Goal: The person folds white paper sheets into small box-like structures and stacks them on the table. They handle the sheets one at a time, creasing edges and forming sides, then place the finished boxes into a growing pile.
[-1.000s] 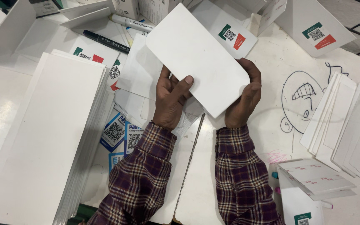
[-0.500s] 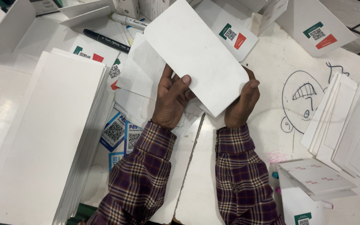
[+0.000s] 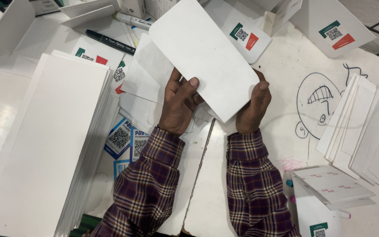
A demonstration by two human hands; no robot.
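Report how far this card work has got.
Done, apparently: a tall stack of white cards lies squared at the left. In hand: the left hand and right hand hold one blank white card. Left: loose white sheets under the hands, more fanned at right.

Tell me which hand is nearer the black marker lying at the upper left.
Left. The left hand sits below and to the right of the black marker, gripping the white card's lower edge. The right hand holds the card's far corner, farther right of the marker.
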